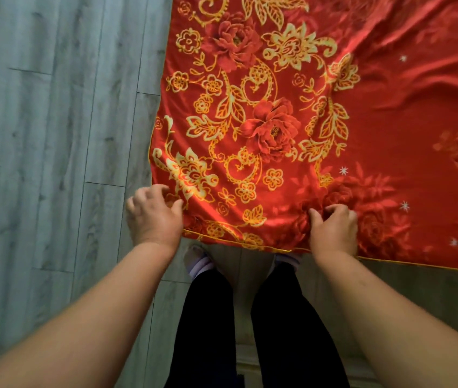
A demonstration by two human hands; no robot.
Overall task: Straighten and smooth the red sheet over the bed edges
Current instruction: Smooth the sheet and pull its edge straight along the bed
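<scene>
Both hands, seemingly, on red sheet [278,130]

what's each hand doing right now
Left hand: open, fingers curled at the red sheet corner.
Right hand: shut, pinching the sheet's near edge.

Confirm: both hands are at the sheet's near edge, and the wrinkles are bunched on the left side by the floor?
Not quite. In the head view both hands, left and right, are at the sheet's near edge, but the wrinkles are on the right side, away from the floor.
</scene>
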